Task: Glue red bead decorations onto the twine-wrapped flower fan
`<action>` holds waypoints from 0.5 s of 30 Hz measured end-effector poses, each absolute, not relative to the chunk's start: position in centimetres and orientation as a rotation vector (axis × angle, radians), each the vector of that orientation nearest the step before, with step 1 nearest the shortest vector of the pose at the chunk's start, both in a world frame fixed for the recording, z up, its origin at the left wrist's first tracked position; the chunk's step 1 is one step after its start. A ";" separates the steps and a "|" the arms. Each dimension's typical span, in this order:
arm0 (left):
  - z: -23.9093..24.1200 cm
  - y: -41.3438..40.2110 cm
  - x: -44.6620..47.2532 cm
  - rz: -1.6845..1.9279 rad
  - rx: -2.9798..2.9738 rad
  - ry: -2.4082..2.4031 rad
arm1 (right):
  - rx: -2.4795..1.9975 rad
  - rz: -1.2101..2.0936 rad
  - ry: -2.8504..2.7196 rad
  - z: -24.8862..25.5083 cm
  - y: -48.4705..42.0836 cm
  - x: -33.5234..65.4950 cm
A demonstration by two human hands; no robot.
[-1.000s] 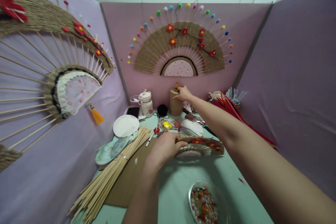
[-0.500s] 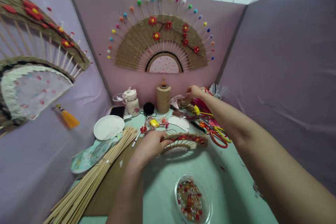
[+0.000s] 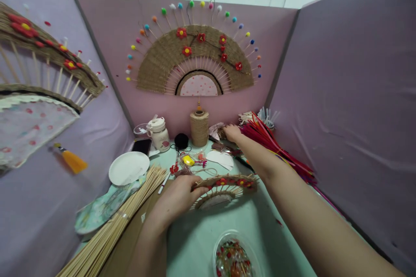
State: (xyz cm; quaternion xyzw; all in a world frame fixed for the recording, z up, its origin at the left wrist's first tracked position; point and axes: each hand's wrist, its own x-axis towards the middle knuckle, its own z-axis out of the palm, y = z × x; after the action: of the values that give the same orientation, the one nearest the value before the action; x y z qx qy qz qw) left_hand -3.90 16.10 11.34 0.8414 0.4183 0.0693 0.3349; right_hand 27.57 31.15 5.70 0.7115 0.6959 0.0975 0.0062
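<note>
A pale green bench [image 3: 201, 227] fills a booth of fabric-covered panels: a lilac one [image 3: 107, 112] at left, a pink one [image 3: 104, 47] behind, a purple-grey one [image 3: 344, 69] at right; a big woven fan [image 3: 156, 65] tipped with coloured balls hangs on the pink panel, another [image 3: 79, 75] on the lilac one. The left hand [image 3: 177, 197] pinches the near-left end of a small flowered fan [image 3: 232, 181] between thumb and fingers, above the middle of the bench; the right hand [image 3: 232, 133] reaches to the back, beside red stems [image 3: 269, 138], its fingers too hidden to tell whether spread or closed. A twine spool [image 3: 199, 130] stands against the pink panel, a white bottle [image 3: 160, 139] left of it; sticks [image 3: 120, 220] lie bundled at left, near a white plate [image 3: 129, 169]; a clear tub [image 3: 231, 231] of beads sits at the front.
</note>
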 end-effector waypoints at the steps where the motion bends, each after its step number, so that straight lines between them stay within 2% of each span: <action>1: 11.4 16.1 -3.9 0.184 2.190 1.098 | 2.221 0.327 2.183 5.6 31.2 27.5; 8: 11.5 16.1 -3.7 0.190 2.183 1.111 | 2.233 0.398 2.261 7.4 31.6 27.4; 15: 11.1 16.4 -3.7 0.213 2.190 1.111 | 2.270 0.265 2.390 10.1 29.4 27.1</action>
State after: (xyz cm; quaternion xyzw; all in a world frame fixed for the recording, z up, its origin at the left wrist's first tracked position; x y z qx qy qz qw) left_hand -3.67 16.37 11.08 0.8381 0.4253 0.0815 0.3319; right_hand 27.13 29.40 10.09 0.6842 0.7202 0.0798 -0.0826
